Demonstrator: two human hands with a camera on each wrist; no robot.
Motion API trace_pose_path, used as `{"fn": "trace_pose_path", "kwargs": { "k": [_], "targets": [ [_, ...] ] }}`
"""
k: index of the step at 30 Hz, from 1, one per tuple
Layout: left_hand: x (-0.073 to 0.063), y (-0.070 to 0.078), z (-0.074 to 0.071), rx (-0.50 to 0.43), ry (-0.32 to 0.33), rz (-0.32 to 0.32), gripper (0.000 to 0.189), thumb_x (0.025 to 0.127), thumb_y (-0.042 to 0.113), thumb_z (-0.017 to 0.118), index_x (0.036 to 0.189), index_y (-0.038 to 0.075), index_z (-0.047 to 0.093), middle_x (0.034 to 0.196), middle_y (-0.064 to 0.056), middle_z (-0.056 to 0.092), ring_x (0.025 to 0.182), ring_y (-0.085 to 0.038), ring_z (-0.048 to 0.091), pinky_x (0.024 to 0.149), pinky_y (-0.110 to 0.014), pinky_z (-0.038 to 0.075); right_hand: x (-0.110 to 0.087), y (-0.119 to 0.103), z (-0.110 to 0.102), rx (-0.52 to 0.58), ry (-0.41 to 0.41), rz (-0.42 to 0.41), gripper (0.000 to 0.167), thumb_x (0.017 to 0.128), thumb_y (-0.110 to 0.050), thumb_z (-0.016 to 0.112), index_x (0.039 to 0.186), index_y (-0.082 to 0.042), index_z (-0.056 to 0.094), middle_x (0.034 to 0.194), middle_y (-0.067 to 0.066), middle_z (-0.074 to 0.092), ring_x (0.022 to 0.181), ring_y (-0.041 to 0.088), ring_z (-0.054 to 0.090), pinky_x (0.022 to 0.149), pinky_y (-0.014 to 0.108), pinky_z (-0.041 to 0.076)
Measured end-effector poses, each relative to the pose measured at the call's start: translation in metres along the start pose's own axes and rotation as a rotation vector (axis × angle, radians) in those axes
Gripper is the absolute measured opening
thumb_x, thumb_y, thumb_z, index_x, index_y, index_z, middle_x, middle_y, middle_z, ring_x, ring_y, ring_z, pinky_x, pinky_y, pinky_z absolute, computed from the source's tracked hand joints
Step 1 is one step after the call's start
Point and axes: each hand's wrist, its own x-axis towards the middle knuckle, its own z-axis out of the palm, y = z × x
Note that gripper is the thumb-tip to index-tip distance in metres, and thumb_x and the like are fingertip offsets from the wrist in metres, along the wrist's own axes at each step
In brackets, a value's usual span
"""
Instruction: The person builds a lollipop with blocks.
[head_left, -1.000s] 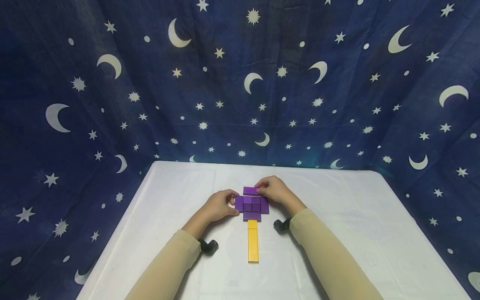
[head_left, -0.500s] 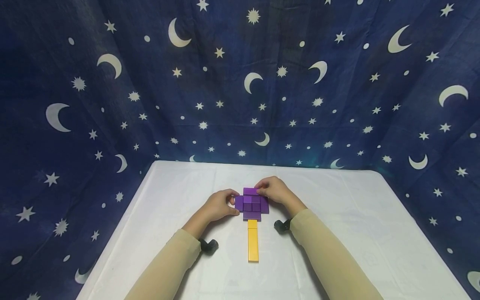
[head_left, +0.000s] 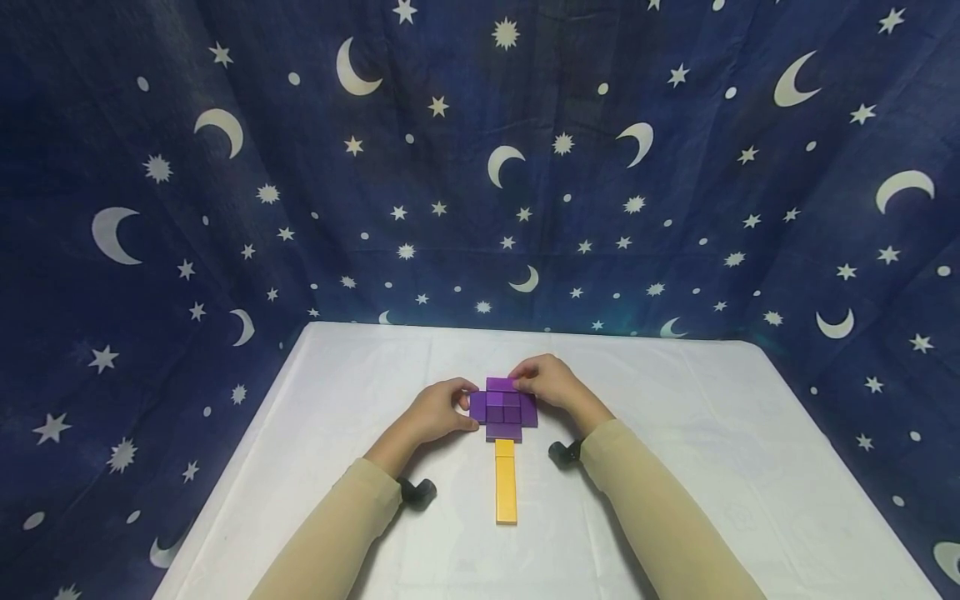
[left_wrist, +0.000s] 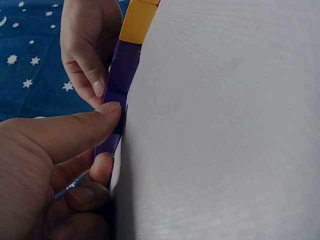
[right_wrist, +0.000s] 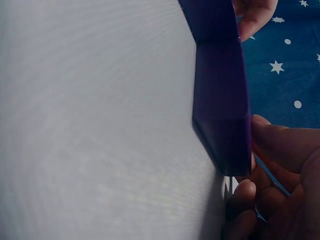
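Note:
In the head view, purple blocks lie together on a white table, with small purple blocks (head_left: pixel 503 407) in the middle and oblong ones around them. My left hand (head_left: pixel 441 410) pinches the left oblong block (head_left: pixel 477 407) by its two ends, thumb at the near end. The far oblong block (head_left: pixel 498 384) is held at its right end by the fingers of my right hand (head_left: pixel 551 382). A right oblong block (head_left: pixel 529 412) sits below that hand. The near oblong block (head_left: pixel 503 433) meets a strip of yellow blocks (head_left: pixel 506 489) running toward me.
The white tabletop (head_left: pixel 660 450) reaches back to a dark blue curtain (head_left: pixel 480 167) with moons and stars. Black wrist cameras (head_left: pixel 418 494) sit at the cuffs of both beige sleeves (head_left: pixel 337 533).
The far purple block has slid a little toward me with my right hand, closing the gap to the middle blocks. My left hand stays in place.

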Motion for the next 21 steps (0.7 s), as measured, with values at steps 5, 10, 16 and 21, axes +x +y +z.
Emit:
{"fn": "trace_pose_path", "kwargs": {
  "k": [5,10,16,21],
  "targets": [
    [-0.0001,-0.0007,0.0002,-0.001,0.003,0.005,0.063,0.075,0.023,0.097,0.132,0.019,0.072,0.091,0.005,0.063,0.092,-0.016,0.058,0.090,-0.041,0.047,-0.0009,-0.0001,0.0005,0.001,0.000,0.006,0.014,0.100,-0.019,0.075,0.110,-0.017,0.084,0.108,0.002,0.081,0.101,0.020,0.068,0.099,0.047,0.056],
    [0.0009,-0.0017,0.0009,0.004,0.007,0.016,0.063,0.075,0.022,0.097,0.132,0.019,0.072,0.090,0.006,0.064,0.091,-0.016,0.058,0.091,-0.040,0.047,-0.0010,-0.0001,0.0014,0.008,0.001,0.019,0.013,0.100,-0.020,0.075,0.110,-0.019,0.084,0.107,0.000,0.080,0.101,0.020,0.068,0.100,0.048,0.056],
    [0.0003,-0.0020,0.0006,0.007,0.006,0.016,0.063,0.075,0.023,0.097,0.132,0.020,0.072,0.091,0.006,0.063,0.093,-0.016,0.058,0.091,-0.040,0.047,-0.0013,0.0002,0.0017,0.003,0.004,0.013,0.013,0.101,-0.021,0.074,0.110,-0.019,0.084,0.107,0.000,0.080,0.102,0.020,0.068,0.102,0.050,0.055],
    [0.0000,-0.0007,0.0001,0.007,-0.002,0.007,0.064,0.076,0.024,0.097,0.134,0.020,0.071,0.091,0.005,0.063,0.095,-0.017,0.059,0.091,-0.041,0.047,-0.0021,-0.0002,0.0019,0.011,0.005,0.015,0.013,0.101,-0.021,0.074,0.110,-0.020,0.084,0.107,0.000,0.080,0.102,0.020,0.068,0.102,0.050,0.055]
  ]
}}
